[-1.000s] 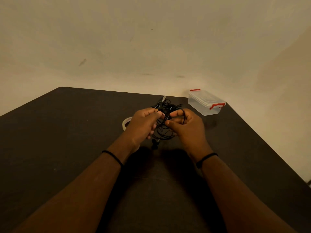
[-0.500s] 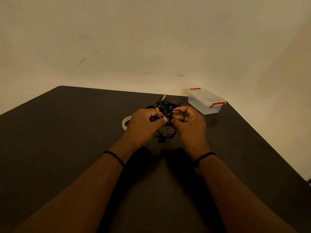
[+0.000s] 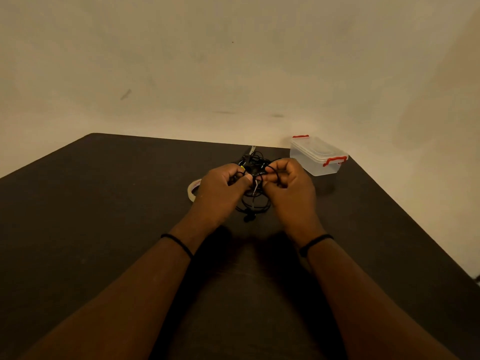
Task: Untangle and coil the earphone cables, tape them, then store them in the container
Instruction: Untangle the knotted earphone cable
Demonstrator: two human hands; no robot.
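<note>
Black earphone cables (image 3: 253,201) now lifted higher — both hands, left (image 3: 220,189) and right (image 3: 291,189), pinching the tangle.

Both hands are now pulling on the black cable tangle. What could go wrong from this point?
1. Both the left hand and the right hand pinch the earphone cables close together; pulling apart may tighten the knot.
2. Loose loops and an earbud hang below, so they may snag again.
3. The container has its lid on and needs opening before storing.

Container (image 3: 317,158) right of cables (image 3: 255,201)
</note>
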